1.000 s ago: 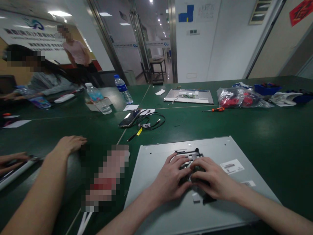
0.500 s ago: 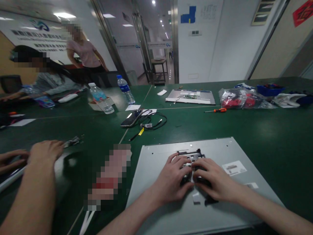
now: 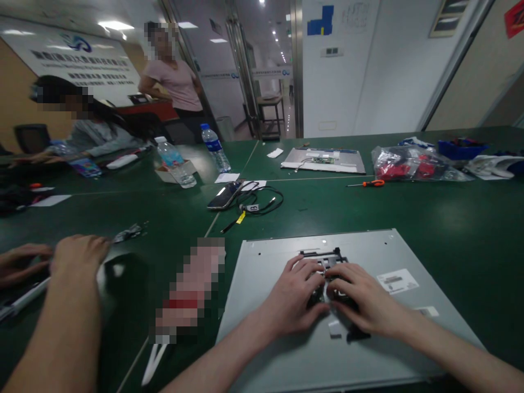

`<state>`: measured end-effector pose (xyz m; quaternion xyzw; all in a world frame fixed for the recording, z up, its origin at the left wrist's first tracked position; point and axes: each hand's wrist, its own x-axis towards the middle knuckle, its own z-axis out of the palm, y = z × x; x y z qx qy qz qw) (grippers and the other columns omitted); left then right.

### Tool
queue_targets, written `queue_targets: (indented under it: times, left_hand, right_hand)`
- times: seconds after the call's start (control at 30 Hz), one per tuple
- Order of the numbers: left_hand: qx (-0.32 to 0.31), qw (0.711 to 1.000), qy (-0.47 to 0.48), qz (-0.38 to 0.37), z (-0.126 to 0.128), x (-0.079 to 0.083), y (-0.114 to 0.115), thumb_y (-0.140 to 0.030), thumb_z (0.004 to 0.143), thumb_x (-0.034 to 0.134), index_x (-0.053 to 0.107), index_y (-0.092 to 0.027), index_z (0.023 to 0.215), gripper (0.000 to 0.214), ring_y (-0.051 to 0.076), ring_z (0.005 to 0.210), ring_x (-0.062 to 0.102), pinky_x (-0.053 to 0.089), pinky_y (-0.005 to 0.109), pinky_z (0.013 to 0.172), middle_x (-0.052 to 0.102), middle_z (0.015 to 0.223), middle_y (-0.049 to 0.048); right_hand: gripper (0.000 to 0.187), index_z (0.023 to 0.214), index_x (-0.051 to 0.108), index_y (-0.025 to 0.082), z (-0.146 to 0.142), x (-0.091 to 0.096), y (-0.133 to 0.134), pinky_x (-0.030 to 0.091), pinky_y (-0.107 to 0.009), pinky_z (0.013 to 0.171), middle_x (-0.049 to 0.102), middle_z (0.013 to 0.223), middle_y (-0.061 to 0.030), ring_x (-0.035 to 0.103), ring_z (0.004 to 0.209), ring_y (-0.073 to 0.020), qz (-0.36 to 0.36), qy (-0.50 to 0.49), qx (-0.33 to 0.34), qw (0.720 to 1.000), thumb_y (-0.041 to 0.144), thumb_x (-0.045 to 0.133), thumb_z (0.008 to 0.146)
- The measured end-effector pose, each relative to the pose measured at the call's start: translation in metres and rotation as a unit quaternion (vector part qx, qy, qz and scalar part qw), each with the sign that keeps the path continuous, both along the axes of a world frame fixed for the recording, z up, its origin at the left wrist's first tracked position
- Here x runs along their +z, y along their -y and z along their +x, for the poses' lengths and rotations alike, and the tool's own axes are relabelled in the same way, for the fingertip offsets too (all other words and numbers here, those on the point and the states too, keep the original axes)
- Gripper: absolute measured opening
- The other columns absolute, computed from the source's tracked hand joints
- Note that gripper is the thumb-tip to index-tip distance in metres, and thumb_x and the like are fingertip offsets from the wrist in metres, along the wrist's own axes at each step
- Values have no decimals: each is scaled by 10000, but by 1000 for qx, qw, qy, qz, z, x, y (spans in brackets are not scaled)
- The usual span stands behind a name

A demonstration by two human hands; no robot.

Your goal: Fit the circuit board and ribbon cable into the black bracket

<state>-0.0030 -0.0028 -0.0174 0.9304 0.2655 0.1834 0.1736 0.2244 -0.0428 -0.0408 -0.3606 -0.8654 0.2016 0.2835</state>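
Observation:
A flat silver panel [image 3: 262, 273] lies on the table, with a black slotted plastic bracket [image 3: 337, 252] on its middle. My left hand [image 3: 297, 297] is curled over the bracket's left side, thumb and fingertips gripping it. From the other side my right hand [image 3: 364, 297] closes on the same bracket, its fingertips almost meeting those of the left. Both hands cover most of the bracket. A small pale tab [image 3: 334, 329] shows below them, and white labels [image 3: 398, 281] are stuck on the panel's right part.
At left, another person's hand and forearm [image 3: 76, 305] work with a white strip. Beyond my panel lie a phone [image 3: 225, 195], black cables [image 3: 278, 204], an orange screwdriver [image 3: 374, 183], a second panel [image 3: 347, 164], a plastic bag [image 3: 409, 164] and bottles [image 3: 215, 147].
The view has turned slightly left. The standing person at the back has moved right. My hands stay on the bracket with hardly any shift.

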Motion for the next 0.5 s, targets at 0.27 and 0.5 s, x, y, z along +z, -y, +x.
queue_targets:
  times: [0.27, 0.5]
  left_hand:
    - [-3, 1000, -11, -2, -1, -2, 0, -326, 844, 742, 569, -228, 1145, 361, 287, 1238, 558, 332, 528, 1146, 633, 1268, 70]
    - [-11, 1000, -16, 3, -1, -1, -1, -348, 845, 751, 584, -221, 1145, 367, 304, 1261, 546, 334, 530, 1149, 621, 1292, 89]
  right_hand:
    - [223, 1119, 535, 220, -3, -2, 0, 484, -492, 986, 600, 1303, -114, 553, 1170, -283, -19, -1, -12, 1000, 142, 582, 914]
    - [219, 1089, 528, 223, -1, -2, -2, 483, -495, 973, 614, 1262, -116, 566, 1146, -287, -32, -1, -15, 999, 170, 616, 896]
